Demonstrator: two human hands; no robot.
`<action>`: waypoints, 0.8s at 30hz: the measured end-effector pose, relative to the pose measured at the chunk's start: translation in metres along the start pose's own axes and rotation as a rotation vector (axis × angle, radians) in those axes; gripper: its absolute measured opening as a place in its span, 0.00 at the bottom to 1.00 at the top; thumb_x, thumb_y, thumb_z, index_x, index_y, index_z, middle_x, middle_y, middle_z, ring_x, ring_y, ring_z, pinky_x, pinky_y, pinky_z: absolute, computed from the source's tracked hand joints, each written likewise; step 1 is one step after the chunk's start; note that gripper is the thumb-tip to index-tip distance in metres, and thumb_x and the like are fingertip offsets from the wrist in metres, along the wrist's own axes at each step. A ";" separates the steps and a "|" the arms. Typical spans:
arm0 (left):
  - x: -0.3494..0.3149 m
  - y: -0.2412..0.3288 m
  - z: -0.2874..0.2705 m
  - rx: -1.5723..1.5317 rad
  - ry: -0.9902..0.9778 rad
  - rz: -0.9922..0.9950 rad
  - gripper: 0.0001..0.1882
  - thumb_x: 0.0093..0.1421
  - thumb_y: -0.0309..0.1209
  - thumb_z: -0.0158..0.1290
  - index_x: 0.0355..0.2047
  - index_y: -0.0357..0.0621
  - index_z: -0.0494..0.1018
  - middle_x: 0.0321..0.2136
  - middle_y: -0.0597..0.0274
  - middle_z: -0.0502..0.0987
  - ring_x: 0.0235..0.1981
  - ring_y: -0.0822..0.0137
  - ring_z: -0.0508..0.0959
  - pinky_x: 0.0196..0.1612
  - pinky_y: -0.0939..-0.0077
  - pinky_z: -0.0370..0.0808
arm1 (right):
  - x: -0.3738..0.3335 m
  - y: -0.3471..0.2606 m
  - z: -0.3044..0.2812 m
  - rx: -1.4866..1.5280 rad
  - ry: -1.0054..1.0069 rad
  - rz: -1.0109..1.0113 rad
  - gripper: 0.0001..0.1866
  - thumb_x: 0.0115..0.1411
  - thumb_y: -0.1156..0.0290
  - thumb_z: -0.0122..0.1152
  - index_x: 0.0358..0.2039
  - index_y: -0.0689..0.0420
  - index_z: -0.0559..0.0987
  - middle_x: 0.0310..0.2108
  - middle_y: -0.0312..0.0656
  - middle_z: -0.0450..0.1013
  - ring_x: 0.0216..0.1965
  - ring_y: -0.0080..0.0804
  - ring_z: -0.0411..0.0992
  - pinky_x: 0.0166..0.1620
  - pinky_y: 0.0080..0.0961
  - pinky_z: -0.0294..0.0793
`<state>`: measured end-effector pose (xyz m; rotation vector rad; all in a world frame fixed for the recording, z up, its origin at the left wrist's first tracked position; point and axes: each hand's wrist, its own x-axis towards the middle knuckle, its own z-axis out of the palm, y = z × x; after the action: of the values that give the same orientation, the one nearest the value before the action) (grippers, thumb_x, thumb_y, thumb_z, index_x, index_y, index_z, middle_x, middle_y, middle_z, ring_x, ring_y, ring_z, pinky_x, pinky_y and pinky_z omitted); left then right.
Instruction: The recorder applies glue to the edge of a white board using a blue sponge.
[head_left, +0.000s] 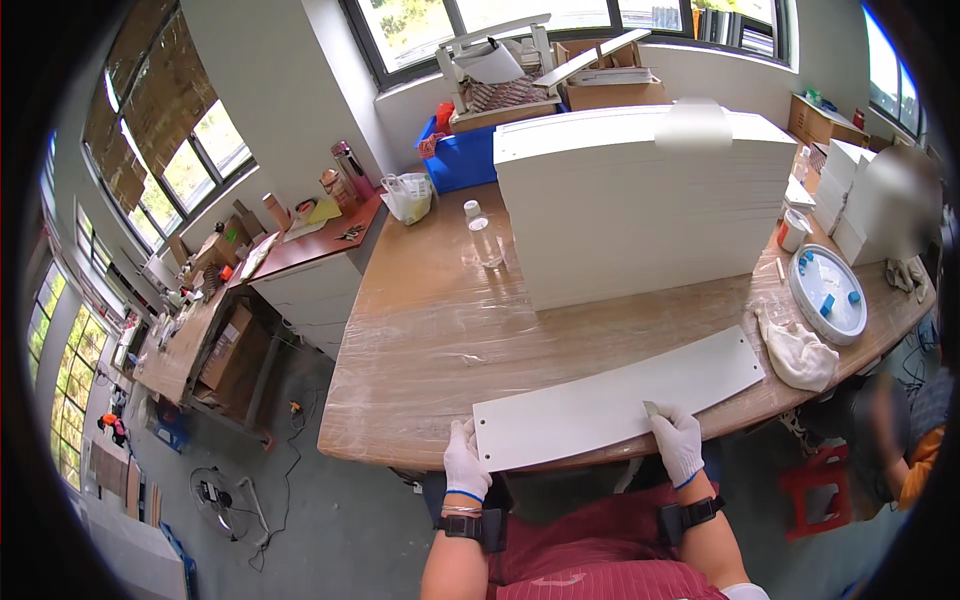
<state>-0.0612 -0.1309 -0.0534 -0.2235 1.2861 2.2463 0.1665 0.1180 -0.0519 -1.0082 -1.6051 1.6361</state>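
Observation:
A long white board [610, 405] with small holes at its ends lies slanted along the near edge of the table. My left hand [466, 464], in a white glove with a blue cuff, is closed on the board's left end. My right hand [677, 446], gloved alike, is at the board's near edge, right of its middle. From its closed fingers a small flat greyish piece [651, 408] sticks out over the board; its kind cannot be made out. A tall stack of white boards [640, 215] stands behind on the table.
A white cloth [797, 350] and a round white lid [828, 297] with blue pieces are at the right. A clear bottle [486, 243] stands left of the stack, before a blue bin [463, 160]. Another person's orange sleeve [918, 470] shows near a red stool [815, 492].

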 end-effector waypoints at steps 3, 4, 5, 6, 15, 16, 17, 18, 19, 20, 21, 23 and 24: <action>0.012 -0.001 -0.004 0.149 0.000 0.028 0.27 0.73 0.47 0.39 0.54 0.34 0.72 0.47 0.50 0.79 0.48 0.58 0.79 0.49 0.68 0.77 | 0.001 -0.001 -0.001 0.006 -0.028 0.010 0.14 0.60 0.72 0.60 0.43 0.67 0.83 0.33 0.37 0.79 0.33 0.21 0.72 0.38 0.20 0.71; 0.019 0.004 -0.009 0.150 -0.005 0.025 0.27 0.73 0.47 0.39 0.54 0.34 0.72 0.47 0.50 0.79 0.48 0.58 0.79 0.49 0.68 0.77 | 0.002 0.002 -0.003 -0.027 -0.027 0.001 0.15 0.58 0.71 0.61 0.43 0.67 0.83 0.34 0.40 0.80 0.35 0.23 0.74 0.42 0.22 0.74; 0.025 0.013 -0.016 0.329 0.002 0.031 0.28 0.73 0.48 0.40 0.56 0.35 0.69 0.48 0.48 0.79 0.48 0.57 0.79 0.48 0.65 0.78 | 0.002 0.003 -0.003 -0.028 -0.022 0.000 0.15 0.58 0.71 0.61 0.43 0.67 0.83 0.34 0.40 0.80 0.35 0.23 0.74 0.42 0.22 0.74; 0.029 0.017 -0.017 0.505 0.008 0.035 0.28 0.73 0.49 0.40 0.59 0.36 0.67 0.49 0.46 0.79 0.48 0.56 0.80 0.48 0.62 0.79 | 0.002 0.003 -0.002 -0.039 -0.041 -0.012 0.16 0.58 0.70 0.61 0.43 0.66 0.83 0.34 0.40 0.81 0.35 0.24 0.75 0.42 0.23 0.74; 0.046 0.150 0.016 0.669 0.153 0.243 0.35 0.69 0.43 0.50 0.72 0.49 0.51 0.44 0.50 0.75 0.36 0.61 0.79 0.38 0.64 0.80 | 0.003 0.001 -0.002 -0.039 -0.077 0.009 0.13 0.60 0.72 0.61 0.41 0.67 0.82 0.32 0.34 0.77 0.32 0.18 0.70 0.36 0.18 0.69; 0.047 0.165 0.017 0.652 0.169 0.305 0.36 0.69 0.42 0.50 0.72 0.48 0.49 0.43 0.50 0.76 0.36 0.61 0.79 0.38 0.64 0.80 | 0.003 -0.003 0.000 -0.029 -0.080 -0.007 0.12 0.60 0.73 0.61 0.41 0.67 0.82 0.32 0.34 0.77 0.32 0.18 0.69 0.35 0.18 0.69; 0.045 0.173 0.016 0.634 0.183 0.368 0.38 0.69 0.42 0.50 0.72 0.48 0.47 0.43 0.49 0.76 0.36 0.61 0.79 0.38 0.64 0.80 | 0.001 -0.003 0.000 -0.029 -0.085 -0.007 0.12 0.60 0.73 0.61 0.41 0.67 0.82 0.32 0.34 0.77 0.32 0.18 0.69 0.35 0.18 0.69; 0.043 0.176 0.019 0.637 0.176 0.368 0.38 0.69 0.42 0.50 0.72 0.48 0.47 0.43 0.49 0.76 0.36 0.61 0.79 0.38 0.64 0.80 | 0.001 -0.003 -0.002 -0.046 -0.088 0.013 0.13 0.59 0.71 0.61 0.42 0.66 0.83 0.33 0.36 0.79 0.33 0.20 0.72 0.38 0.20 0.71; 0.040 0.177 0.023 0.630 0.136 0.384 0.37 0.69 0.41 0.50 0.72 0.46 0.48 0.42 0.50 0.76 0.35 0.61 0.79 0.38 0.64 0.80 | 0.001 -0.003 -0.004 -0.063 -0.089 0.032 0.15 0.59 0.70 0.61 0.44 0.65 0.83 0.33 0.39 0.80 0.35 0.23 0.74 0.41 0.22 0.73; 0.037 0.177 0.026 0.623 0.093 0.399 0.36 0.69 0.41 0.50 0.72 0.45 0.49 0.42 0.50 0.76 0.35 0.62 0.79 0.38 0.65 0.81 | 0.000 -0.002 -0.004 -0.060 -0.078 0.031 0.15 0.59 0.70 0.61 0.44 0.65 0.83 0.33 0.39 0.80 0.35 0.23 0.74 0.41 0.22 0.73; 0.034 0.164 0.035 0.612 0.058 0.419 0.31 0.69 0.36 0.50 0.69 0.40 0.55 0.38 0.53 0.78 0.33 0.64 0.79 0.37 0.68 0.81 | -0.003 -0.001 -0.006 -0.089 -0.064 -0.009 0.14 0.59 0.70 0.60 0.43 0.65 0.83 0.32 0.38 0.80 0.33 0.22 0.74 0.39 0.21 0.73; 0.015 0.134 0.051 0.574 -0.021 0.351 0.29 0.68 0.33 0.51 0.66 0.36 0.59 0.36 0.55 0.78 0.31 0.67 0.78 0.36 0.72 0.80 | -0.003 -0.004 -0.010 -0.117 -0.020 -0.040 0.14 0.60 0.70 0.60 0.43 0.64 0.83 0.30 0.37 0.79 0.31 0.22 0.74 0.37 0.21 0.73; 0.001 0.116 0.056 0.534 -0.069 0.284 0.26 0.67 0.29 0.51 0.63 0.32 0.64 0.34 0.57 0.78 0.29 0.71 0.77 0.34 0.76 0.79 | -0.004 -0.011 -0.008 -0.016 -0.056 0.106 0.13 0.61 0.70 0.59 0.42 0.64 0.82 0.28 0.37 0.78 0.28 0.20 0.72 0.33 0.20 0.72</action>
<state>-0.1167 -0.1301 0.0635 0.2447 1.9135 2.0085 0.1747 0.1197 -0.0403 -1.0810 -1.6285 1.7385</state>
